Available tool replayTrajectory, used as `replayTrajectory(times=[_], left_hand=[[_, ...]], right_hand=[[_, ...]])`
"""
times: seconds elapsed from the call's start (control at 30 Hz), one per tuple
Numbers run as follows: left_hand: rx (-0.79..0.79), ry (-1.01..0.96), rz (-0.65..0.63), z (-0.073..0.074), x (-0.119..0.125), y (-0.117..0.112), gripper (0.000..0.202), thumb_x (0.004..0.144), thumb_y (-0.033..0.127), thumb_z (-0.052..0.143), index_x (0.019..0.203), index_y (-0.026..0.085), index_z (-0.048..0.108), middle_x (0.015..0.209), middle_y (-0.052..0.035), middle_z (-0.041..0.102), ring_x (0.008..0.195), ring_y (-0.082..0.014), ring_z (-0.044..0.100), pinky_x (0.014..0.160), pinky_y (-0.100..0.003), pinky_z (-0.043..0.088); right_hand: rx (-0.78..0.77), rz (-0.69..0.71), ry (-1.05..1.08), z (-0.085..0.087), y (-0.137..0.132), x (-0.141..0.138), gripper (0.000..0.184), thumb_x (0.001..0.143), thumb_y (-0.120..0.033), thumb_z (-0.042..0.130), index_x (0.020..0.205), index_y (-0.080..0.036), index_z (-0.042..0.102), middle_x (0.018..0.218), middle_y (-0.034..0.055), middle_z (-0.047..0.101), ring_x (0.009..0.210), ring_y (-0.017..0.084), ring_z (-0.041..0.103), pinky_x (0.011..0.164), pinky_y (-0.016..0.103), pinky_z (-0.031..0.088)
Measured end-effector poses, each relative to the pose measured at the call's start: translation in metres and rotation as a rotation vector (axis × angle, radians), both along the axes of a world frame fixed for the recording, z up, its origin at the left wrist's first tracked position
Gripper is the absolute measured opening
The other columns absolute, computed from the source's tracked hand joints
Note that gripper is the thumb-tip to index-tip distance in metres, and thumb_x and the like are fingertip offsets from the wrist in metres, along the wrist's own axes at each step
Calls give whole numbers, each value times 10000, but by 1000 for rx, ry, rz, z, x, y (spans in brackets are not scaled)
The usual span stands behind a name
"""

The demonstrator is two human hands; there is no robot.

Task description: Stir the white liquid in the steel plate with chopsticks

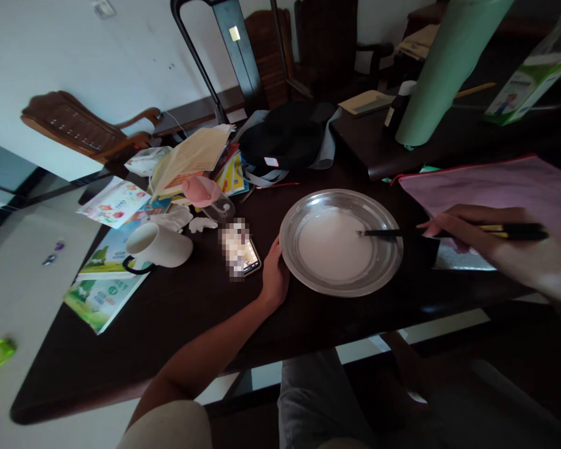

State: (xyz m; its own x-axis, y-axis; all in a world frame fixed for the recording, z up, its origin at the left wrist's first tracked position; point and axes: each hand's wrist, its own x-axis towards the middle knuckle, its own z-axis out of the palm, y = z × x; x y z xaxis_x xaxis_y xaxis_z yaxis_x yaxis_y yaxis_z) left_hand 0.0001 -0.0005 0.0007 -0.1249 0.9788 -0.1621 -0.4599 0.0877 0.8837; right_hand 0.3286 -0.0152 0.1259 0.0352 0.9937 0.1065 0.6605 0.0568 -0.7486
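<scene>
A shallow steel basin holding a milky white liquid sits on the dark table. My left hand is at its left side, the fingers curved against the outer rim and partly hidden behind it. From the right, my right hand grips black chopsticks with gold bands near their back ends. They reach over the right rim, with their whitish tips at the liquid. Just left of my left hand lies a phone with its screen lit and partly blurred out.
On the left are a white mug, a pink-lidded bottle, crumpled tissue, papers and booklets. A black bag lies behind the basin. Under my right hand is a pink pouch; a green cylinder stands behind.
</scene>
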Motion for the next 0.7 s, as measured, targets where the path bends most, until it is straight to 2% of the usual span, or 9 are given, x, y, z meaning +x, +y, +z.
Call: replayTrajectory(times=[0.1,0.2,0.33,0.4,0.47,0.57,0.7], left_hand=[[-5,-3,-6,0,-1,0,363,850,474,780,1117,232,821,1275,-63,827,1353,-338,691,1217,-482,497],[-14,4,-8,-2,-2,0,359,867,468,769,1132,231,821,1281,-65,824,1354,-333,689,1215,-475,497],[-6,8,4,-6,-3,1,358,866,464,767,1133,231,822,1312,-65,818,1369,-332,682,1220,-474,497],[-11,14,4,-6,-3,1,368,872,461,759,1155,235,820,1305,-63,820,1359,-332,689,1212,-477,506],[-20,16,6,-6,-3,1,375,872,456,756,1172,240,818,1287,-59,826,1342,-330,699,1204,-477,513],[-16,21,-1,-4,-2,1,361,875,458,754,1152,237,822,1285,-61,826,1343,-330,697,1207,-475,510],[-1,12,-13,-3,-1,0,357,873,470,761,1131,231,821,1292,-71,822,1375,-337,678,1223,-485,496]], right_hand=[[-126,23,-11,8,-5,4,612,839,-866,659,671,-297,812,666,37,740,554,184,578,549,344,475],[-163,172,47,-4,-7,-9,587,916,-810,606,724,-303,830,824,48,831,660,213,702,638,359,561],[-41,362,127,-34,-3,-36,415,998,-627,612,834,-320,839,938,36,863,880,247,805,786,378,620],[50,369,132,-47,1,-44,346,1017,-558,617,879,-329,836,993,27,867,927,247,815,838,391,616],[141,324,121,-52,6,-46,322,1023,-543,620,901,-329,827,1022,28,864,955,251,816,887,412,599],[179,264,108,-43,9,-38,327,1009,-564,641,905,-305,810,990,51,858,950,262,806,874,410,584],[103,94,42,-11,2,-16,405,953,-643,675,794,-293,801,881,48,837,839,257,773,791,388,574]])
